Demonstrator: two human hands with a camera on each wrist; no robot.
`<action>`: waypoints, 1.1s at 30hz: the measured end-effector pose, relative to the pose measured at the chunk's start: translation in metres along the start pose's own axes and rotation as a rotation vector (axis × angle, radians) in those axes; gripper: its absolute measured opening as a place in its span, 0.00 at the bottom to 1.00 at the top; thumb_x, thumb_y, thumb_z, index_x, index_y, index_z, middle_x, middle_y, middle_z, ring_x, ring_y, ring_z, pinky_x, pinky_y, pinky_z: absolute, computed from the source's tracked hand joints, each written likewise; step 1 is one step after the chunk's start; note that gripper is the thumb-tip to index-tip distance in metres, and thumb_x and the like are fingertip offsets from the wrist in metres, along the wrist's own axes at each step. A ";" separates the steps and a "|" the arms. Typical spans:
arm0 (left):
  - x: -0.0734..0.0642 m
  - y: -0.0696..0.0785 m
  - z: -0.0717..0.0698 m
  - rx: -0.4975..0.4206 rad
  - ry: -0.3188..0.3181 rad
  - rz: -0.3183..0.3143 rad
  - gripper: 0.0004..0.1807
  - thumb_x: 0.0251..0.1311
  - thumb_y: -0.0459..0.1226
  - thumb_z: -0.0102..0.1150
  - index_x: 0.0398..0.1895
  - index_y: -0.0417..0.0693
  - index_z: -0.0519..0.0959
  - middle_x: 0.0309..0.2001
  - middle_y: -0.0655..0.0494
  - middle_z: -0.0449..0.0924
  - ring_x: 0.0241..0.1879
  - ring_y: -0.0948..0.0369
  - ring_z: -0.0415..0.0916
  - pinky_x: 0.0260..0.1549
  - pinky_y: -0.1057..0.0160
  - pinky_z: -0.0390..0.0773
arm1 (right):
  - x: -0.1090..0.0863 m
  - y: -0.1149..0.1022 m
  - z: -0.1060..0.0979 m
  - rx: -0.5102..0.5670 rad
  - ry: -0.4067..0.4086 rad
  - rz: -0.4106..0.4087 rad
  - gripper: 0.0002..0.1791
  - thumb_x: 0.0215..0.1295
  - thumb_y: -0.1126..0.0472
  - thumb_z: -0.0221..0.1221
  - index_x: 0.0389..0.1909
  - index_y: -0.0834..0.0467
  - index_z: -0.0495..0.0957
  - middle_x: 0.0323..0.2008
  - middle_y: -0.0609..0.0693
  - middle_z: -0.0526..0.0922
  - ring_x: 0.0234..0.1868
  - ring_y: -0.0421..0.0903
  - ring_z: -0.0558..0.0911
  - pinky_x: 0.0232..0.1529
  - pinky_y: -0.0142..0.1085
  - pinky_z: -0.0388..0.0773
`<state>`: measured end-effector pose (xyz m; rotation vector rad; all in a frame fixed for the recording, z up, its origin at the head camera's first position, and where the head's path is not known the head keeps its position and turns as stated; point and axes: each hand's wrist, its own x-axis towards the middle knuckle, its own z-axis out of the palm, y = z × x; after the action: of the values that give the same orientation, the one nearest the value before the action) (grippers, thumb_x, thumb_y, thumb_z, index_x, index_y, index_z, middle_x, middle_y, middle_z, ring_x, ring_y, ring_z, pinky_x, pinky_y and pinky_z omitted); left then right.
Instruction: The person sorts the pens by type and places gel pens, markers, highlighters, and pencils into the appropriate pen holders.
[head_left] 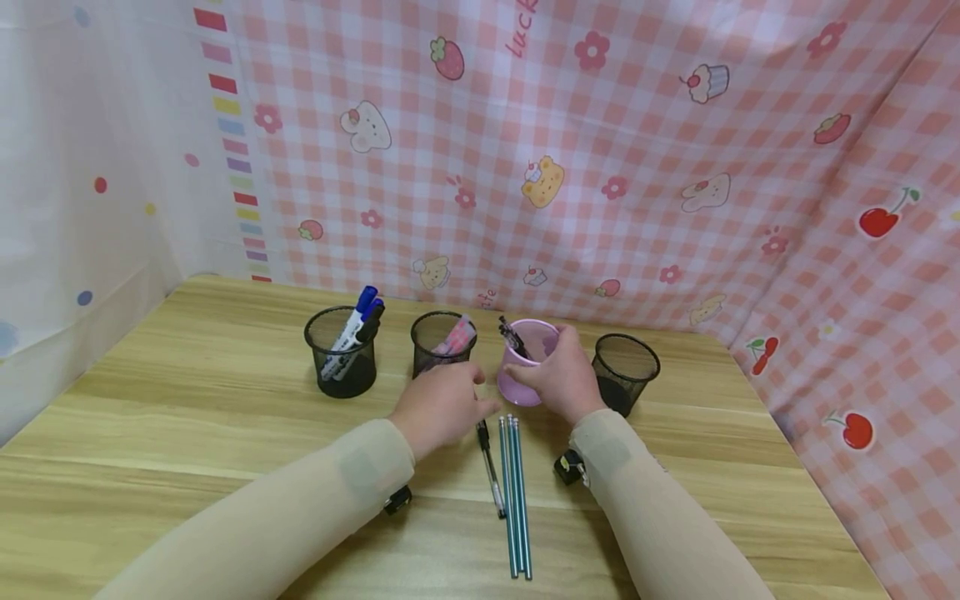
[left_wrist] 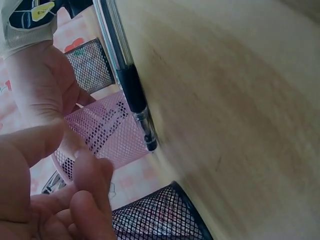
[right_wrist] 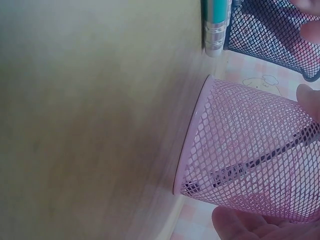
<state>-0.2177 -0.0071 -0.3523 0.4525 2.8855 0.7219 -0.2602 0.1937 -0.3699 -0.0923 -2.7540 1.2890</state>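
Observation:
My right hand (head_left: 567, 379) holds the pink mesh pen cup (right_wrist: 245, 145) by its rim and side, thumb on the near side. Black pens (head_left: 512, 336) lean inside this cup, which stands on the table. My left hand (head_left: 444, 406) hovers beside it with fingers loosely bent and nothing between them. Just below those fingers a clear pen with a black grip (head_left: 491, 471) lies on the table; the left wrist view shows the pen (left_wrist: 131, 87) apart from the fingertips. Several teal pencils (head_left: 514, 500) lie side by side to the pen's right.
A black mesh cup (head_left: 345, 379) at the left holds markers. Behind my left hand another black mesh cup (head_left: 422, 346) holds pink-patterned items. A third black mesh cup (head_left: 625, 379) stands right of my right hand. A checked cloth (head_left: 480, 150) hangs behind the wooden table (head_left: 187, 400).

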 end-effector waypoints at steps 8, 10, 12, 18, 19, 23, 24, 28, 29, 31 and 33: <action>0.002 0.001 0.003 0.095 -0.101 -0.026 0.31 0.65 0.58 0.68 0.61 0.47 0.82 0.49 0.54 0.89 0.39 0.57 0.83 0.46 0.53 0.84 | 0.000 0.000 -0.001 -0.003 -0.002 0.000 0.54 0.51 0.48 0.81 0.72 0.63 0.60 0.65 0.63 0.74 0.68 0.60 0.75 0.73 0.53 0.72; 0.002 0.002 0.004 0.114 -0.122 -0.026 0.31 0.65 0.58 0.69 0.60 0.46 0.82 0.45 0.54 0.89 0.34 0.58 0.80 0.41 0.55 0.83 | 0.000 0.000 0.000 -0.003 -0.001 0.000 0.54 0.51 0.49 0.81 0.71 0.63 0.60 0.66 0.63 0.74 0.68 0.60 0.75 0.73 0.53 0.72; 0.002 0.003 0.005 0.131 -0.139 -0.027 0.29 0.65 0.58 0.69 0.55 0.45 0.83 0.40 0.55 0.87 0.31 0.57 0.79 0.36 0.56 0.81 | 0.000 0.001 0.000 -0.001 -0.003 -0.002 0.54 0.51 0.49 0.81 0.71 0.63 0.60 0.66 0.63 0.74 0.69 0.60 0.75 0.73 0.53 0.71; 0.002 0.004 0.009 0.180 -0.155 -0.019 0.22 0.65 0.58 0.69 0.35 0.50 0.83 0.29 0.58 0.82 0.27 0.58 0.77 0.29 0.59 0.77 | 0.000 0.001 0.001 0.000 0.001 -0.007 0.54 0.51 0.49 0.81 0.71 0.63 0.60 0.66 0.63 0.74 0.69 0.60 0.75 0.73 0.53 0.71; 0.002 0.004 0.009 0.181 -0.156 -0.019 0.21 0.65 0.58 0.69 0.33 0.50 0.82 0.28 0.58 0.82 0.27 0.58 0.77 0.29 0.59 0.77 | 0.000 0.001 0.001 -0.001 0.003 -0.007 0.54 0.51 0.49 0.81 0.71 0.63 0.60 0.65 0.63 0.74 0.68 0.60 0.75 0.73 0.53 0.72; 0.003 0.004 0.010 0.192 -0.165 -0.013 0.21 0.65 0.58 0.69 0.29 0.52 0.81 0.28 0.59 0.81 0.27 0.59 0.77 0.30 0.59 0.78 | -0.001 0.002 0.000 -0.007 0.005 -0.010 0.54 0.51 0.48 0.81 0.71 0.63 0.60 0.65 0.63 0.74 0.68 0.60 0.76 0.72 0.53 0.72; 0.003 0.004 0.011 0.196 -0.167 -0.010 0.21 0.65 0.58 0.69 0.29 0.52 0.81 0.28 0.59 0.82 0.28 0.59 0.77 0.29 0.59 0.78 | -0.001 0.001 0.000 -0.007 0.006 -0.009 0.54 0.51 0.48 0.81 0.71 0.63 0.60 0.65 0.63 0.74 0.68 0.60 0.76 0.72 0.53 0.72; 0.003 0.004 0.012 0.212 -0.168 0.000 0.21 0.65 0.58 0.69 0.28 0.52 0.81 0.29 0.60 0.82 0.28 0.60 0.77 0.28 0.60 0.77 | -0.001 0.001 -0.001 -0.009 0.003 -0.010 0.54 0.51 0.47 0.81 0.71 0.63 0.60 0.65 0.63 0.74 0.68 0.60 0.76 0.72 0.53 0.72; 0.003 0.004 0.012 0.212 -0.168 0.000 0.21 0.65 0.58 0.69 0.28 0.52 0.81 0.29 0.60 0.82 0.27 0.60 0.77 0.28 0.60 0.77 | -0.001 0.001 -0.001 -0.007 0.003 -0.008 0.54 0.51 0.48 0.81 0.71 0.63 0.60 0.65 0.63 0.75 0.68 0.59 0.76 0.72 0.53 0.72; 0.003 0.004 0.012 0.210 -0.171 0.000 0.21 0.65 0.57 0.69 0.28 0.52 0.81 0.29 0.59 0.82 0.27 0.59 0.77 0.27 0.60 0.77 | -0.001 0.001 -0.001 -0.006 0.001 -0.009 0.54 0.52 0.48 0.81 0.71 0.63 0.60 0.65 0.63 0.74 0.68 0.59 0.76 0.72 0.53 0.72; 0.003 0.004 0.012 0.204 -0.175 0.000 0.20 0.65 0.56 0.70 0.29 0.52 0.81 0.30 0.59 0.82 0.27 0.59 0.77 0.27 0.60 0.76 | -0.001 0.001 0.000 -0.004 0.002 -0.007 0.54 0.51 0.48 0.81 0.71 0.63 0.60 0.65 0.63 0.74 0.68 0.59 0.76 0.72 0.53 0.72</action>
<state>-0.2174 0.0024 -0.3613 0.5106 2.8031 0.3682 -0.2593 0.1943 -0.3702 -0.0840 -2.7528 1.2815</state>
